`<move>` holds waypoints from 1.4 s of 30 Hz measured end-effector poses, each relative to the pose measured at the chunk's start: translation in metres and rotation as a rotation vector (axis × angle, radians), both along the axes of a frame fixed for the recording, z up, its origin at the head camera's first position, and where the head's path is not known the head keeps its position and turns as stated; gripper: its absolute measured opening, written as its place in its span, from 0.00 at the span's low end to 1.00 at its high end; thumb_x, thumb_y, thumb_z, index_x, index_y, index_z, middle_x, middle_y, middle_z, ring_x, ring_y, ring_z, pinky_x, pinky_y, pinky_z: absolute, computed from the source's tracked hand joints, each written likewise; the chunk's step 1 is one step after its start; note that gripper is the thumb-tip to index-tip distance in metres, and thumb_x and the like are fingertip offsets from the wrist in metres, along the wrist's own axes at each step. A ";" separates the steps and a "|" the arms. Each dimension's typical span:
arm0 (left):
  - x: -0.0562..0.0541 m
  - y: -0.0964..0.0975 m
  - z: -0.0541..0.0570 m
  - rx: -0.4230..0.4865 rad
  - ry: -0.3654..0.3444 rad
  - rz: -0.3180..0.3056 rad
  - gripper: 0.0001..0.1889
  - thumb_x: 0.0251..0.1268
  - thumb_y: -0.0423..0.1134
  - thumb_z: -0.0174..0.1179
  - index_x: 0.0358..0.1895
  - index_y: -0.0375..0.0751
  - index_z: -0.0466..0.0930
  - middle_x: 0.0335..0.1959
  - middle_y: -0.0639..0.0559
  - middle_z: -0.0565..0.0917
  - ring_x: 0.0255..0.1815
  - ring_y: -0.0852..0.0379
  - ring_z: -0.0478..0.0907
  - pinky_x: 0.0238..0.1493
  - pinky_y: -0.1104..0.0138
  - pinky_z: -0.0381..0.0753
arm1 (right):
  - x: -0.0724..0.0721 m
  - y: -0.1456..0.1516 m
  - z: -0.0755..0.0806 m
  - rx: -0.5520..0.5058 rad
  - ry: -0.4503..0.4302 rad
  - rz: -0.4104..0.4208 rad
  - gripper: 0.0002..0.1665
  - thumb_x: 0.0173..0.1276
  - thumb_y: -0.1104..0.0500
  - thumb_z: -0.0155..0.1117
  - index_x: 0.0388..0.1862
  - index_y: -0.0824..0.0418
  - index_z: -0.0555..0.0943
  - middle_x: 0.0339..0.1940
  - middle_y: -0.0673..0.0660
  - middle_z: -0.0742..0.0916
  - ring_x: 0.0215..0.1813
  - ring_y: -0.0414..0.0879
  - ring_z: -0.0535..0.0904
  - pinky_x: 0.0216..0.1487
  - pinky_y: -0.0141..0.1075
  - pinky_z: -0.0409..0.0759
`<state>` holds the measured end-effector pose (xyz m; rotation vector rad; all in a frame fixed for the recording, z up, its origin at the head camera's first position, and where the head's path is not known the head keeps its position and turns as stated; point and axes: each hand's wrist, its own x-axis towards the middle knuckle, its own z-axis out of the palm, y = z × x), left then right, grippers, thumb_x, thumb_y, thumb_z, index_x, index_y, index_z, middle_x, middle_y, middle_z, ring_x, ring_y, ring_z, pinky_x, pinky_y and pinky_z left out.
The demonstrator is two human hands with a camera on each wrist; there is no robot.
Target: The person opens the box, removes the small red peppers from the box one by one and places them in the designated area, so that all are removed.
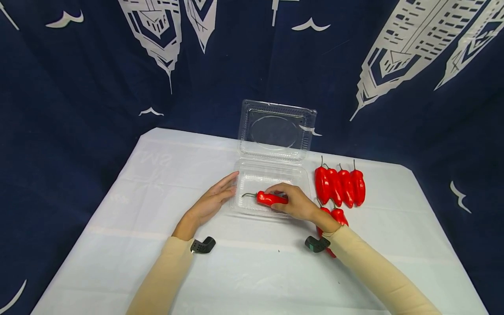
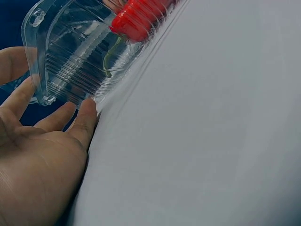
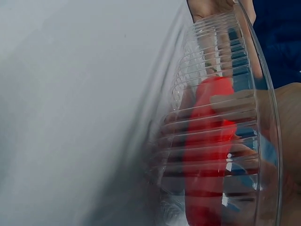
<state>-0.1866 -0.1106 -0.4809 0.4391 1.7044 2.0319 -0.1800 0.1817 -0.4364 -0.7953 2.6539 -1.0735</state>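
A clear plastic clamshell box (image 1: pixel 241 210) lies on the table, its lid (image 1: pixel 275 151) raised at the back. Inside the tray, my right hand (image 1: pixel 295 202) grips a red pepper (image 1: pixel 268 199) between thumb and fingers. The pepper lies crosswise near the front wall, green stem toward the left; in the right wrist view the pepper (image 3: pixel 207 141) shows through the ribbed side. My left hand (image 1: pixel 210 204) is beside the box's left wall, fingers extended. In the left wrist view, the left hand's fingertips (image 2: pixel 87 106) touch the box's end.
Right of the box, several red peppers (image 1: pixel 339 186) stand in a row, stems away from me. More peppers (image 1: pixel 339 215) lie nearer, partly hidden under my right wrist. White cloth covers the table (image 1: pixel 244 271); a dark blue printed curtain (image 1: pixel 220 87) hangs behind its far edge.
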 end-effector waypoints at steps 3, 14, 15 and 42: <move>0.000 0.000 0.000 0.000 -0.001 0.003 0.32 0.79 0.37 0.49 0.81 0.56 0.52 0.83 0.51 0.48 0.82 0.50 0.48 0.82 0.55 0.48 | 0.000 0.000 0.000 0.002 -0.005 0.001 0.26 0.59 0.68 0.74 0.57 0.58 0.82 0.56 0.58 0.86 0.56 0.54 0.79 0.61 0.50 0.81; 0.002 0.001 0.002 -0.007 -0.017 0.020 0.30 0.79 0.38 0.49 0.79 0.60 0.55 0.82 0.53 0.50 0.82 0.50 0.50 0.82 0.56 0.49 | 0.002 0.000 0.002 0.013 -0.013 0.014 0.27 0.61 0.67 0.74 0.59 0.56 0.81 0.57 0.58 0.85 0.55 0.54 0.82 0.60 0.50 0.82; 0.002 0.001 0.002 -0.007 -0.016 0.019 0.30 0.79 0.37 0.49 0.80 0.59 0.54 0.82 0.52 0.50 0.82 0.50 0.50 0.82 0.56 0.49 | 0.002 -0.001 0.003 0.013 -0.016 0.015 0.27 0.61 0.67 0.74 0.59 0.56 0.81 0.57 0.58 0.85 0.55 0.54 0.82 0.60 0.50 0.82; 0.002 0.001 0.001 0.001 -0.011 0.020 0.30 0.79 0.38 0.49 0.79 0.61 0.55 0.82 0.53 0.50 0.82 0.50 0.49 0.81 0.55 0.50 | -0.001 0.003 0.007 -0.016 0.019 0.023 0.28 0.60 0.66 0.74 0.61 0.58 0.80 0.53 0.57 0.86 0.51 0.54 0.83 0.55 0.50 0.83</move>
